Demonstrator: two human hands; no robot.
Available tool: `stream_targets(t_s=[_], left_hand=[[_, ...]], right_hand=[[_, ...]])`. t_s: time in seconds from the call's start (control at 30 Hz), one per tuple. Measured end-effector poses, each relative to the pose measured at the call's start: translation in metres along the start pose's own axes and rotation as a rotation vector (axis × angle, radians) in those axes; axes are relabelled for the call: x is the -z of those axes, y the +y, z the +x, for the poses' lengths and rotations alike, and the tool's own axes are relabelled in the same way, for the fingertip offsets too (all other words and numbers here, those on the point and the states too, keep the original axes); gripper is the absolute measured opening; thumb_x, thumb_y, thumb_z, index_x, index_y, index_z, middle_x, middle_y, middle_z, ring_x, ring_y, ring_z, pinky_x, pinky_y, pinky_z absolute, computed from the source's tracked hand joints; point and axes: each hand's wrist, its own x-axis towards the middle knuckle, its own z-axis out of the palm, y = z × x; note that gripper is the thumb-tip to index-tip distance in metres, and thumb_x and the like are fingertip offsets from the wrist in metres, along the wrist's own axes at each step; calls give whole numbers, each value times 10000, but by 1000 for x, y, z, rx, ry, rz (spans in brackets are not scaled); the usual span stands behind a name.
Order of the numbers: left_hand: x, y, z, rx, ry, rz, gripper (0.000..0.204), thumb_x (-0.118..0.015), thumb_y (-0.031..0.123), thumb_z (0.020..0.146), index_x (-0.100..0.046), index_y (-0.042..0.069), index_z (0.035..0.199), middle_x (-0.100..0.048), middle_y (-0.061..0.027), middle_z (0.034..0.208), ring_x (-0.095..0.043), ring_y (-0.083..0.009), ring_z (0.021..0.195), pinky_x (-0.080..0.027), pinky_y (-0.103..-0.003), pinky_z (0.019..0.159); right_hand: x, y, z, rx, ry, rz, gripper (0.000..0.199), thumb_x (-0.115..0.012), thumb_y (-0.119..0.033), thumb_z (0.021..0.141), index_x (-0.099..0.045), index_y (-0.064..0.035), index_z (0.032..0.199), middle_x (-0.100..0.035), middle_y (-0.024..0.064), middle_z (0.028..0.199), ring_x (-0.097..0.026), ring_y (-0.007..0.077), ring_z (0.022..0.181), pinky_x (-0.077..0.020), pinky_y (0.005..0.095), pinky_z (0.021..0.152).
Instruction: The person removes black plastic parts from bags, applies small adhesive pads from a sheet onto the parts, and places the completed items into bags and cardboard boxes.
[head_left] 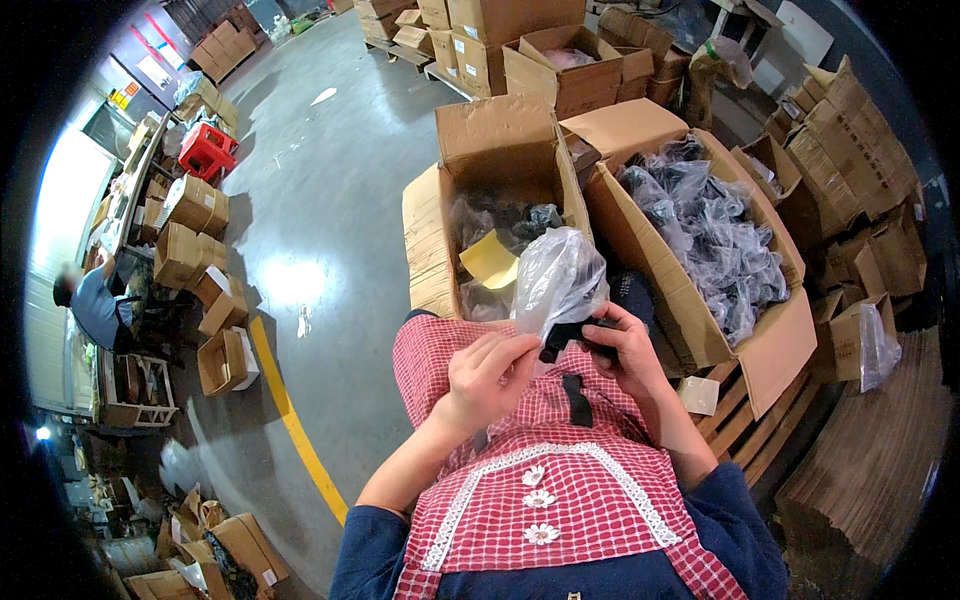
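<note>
My left hand (488, 375) pinches the edge of a clear plastic bag (562, 275) above my lap. In my right hand (625, 345) is a small black part (568, 338), gripped at the bag's mouth; its exact kind does not show. The bag puffs up and away from me. Just beyond it stands an open cardboard box (497, 135) with bagged dark items and a yellow sheet (490, 262) inside. To its right, a larger open box (690, 315) is heaped with bagged dark pieces (715, 240). A red checked apron (560, 500) covers my lap.
A wooden pallet (765, 440) lies under the right box, beside stacked flat cardboard (865, 480). More cartons (515, 50) stand at the back. Along the left, past a yellow floor line (290, 415), are boxes (190, 255), a red stool (207, 150) and a seated person (95, 310).
</note>
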Motion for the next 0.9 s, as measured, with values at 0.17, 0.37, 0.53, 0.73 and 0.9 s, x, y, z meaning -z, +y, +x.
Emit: stream_targets(t_s=[0.17,0.37,0.53,0.73,0.9], left_hand=[[-14,3,-9,-56,-10,-21,247,-730,-47,771,-680,-2,1009,-663,-92,766,-645,-222,628,-513,-309,531],[-37,-7,-28,-94,-83,13,229,-718,12,805,-680,20,1031,-686,-105,808,-664,-248,666,-535,-334,588],[-48,-31,-52,316,-582,0,194,-657,80,881,-721,59,1063,-712,-156,920,-698,-303,810,-567,-370,692],[-7,-22,1,949,-315,-866,416,-461,317,1068,-567,44,1363,-642,-91,1288,-616,-205,1151,-513,-372,968],[-23,-10,3,1341,-261,-1161,593,-382,519,1065,-505,49,1404,-602,-84,1340,-570,-226,1216,-458,-416,1040]], right_hand=[[3,11,5,15,93,17,139,-612,-58,931,-585,-46,1067,-585,34,755,-428,78,457,-318,228,378],[63,57,20,-142,-158,902,211,-586,-60,909,-585,-23,1117,-589,22,847,-475,90,563,-323,221,407],[10,17,2,-63,255,716,335,-612,-61,876,-599,-46,1210,-644,43,970,-638,146,761,-451,245,498],[30,22,-4,261,122,30,199,-697,-24,818,-717,-25,1016,-697,14,919,-629,103,744,-470,248,547],[20,25,-3,220,31,-161,241,-733,10,790,-729,21,1030,-732,24,888,-659,117,742,-525,276,624]])
